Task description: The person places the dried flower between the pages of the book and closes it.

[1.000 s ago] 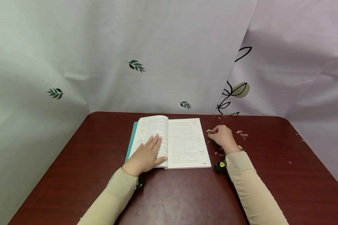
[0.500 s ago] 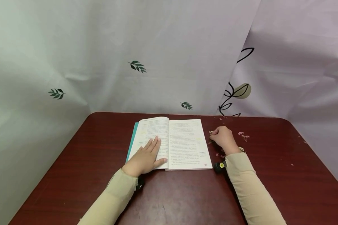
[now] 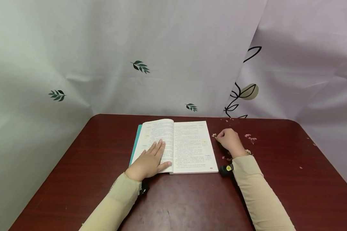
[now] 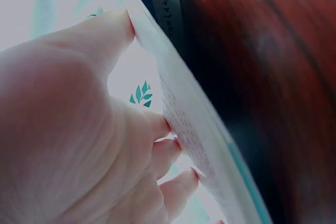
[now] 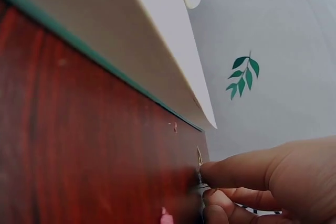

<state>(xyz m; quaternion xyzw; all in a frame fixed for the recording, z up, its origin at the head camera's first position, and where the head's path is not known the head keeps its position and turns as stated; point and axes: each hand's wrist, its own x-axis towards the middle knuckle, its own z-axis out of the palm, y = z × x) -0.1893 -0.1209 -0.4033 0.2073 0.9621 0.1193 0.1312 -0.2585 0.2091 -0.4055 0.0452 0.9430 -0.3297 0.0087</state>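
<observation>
An open book (image 3: pixel 191 144) with a teal cover lies on the dark red table. My left hand (image 3: pixel 148 162) rests with spread fingers on its left page; in the left wrist view the fingertips touch the printed page (image 4: pixel 178 114). Just right of the book, my right hand (image 3: pixel 229 141) pinches a small dried flower sprig (image 3: pixel 214 135) between thumb and curled fingers, low at the table. In the right wrist view the sprig (image 5: pixel 199 158) shows only partly at the fingertips; the fingers hide the rest.
Pink dried flowers (image 3: pixel 250 138) lie right of the right hand, and a pale one (image 3: pixel 248 152) by its wrist. Pink bits (image 3: pixel 226 158) are scattered near the book's right edge. A patterned cloth (image 3: pixel 162 80) hangs behind the table (image 3: pixel 191 202).
The left hand stays flat on the page. The right hand keeps nearly the same place, with only slight shifts at the sprig; the whole view moves a little.
</observation>
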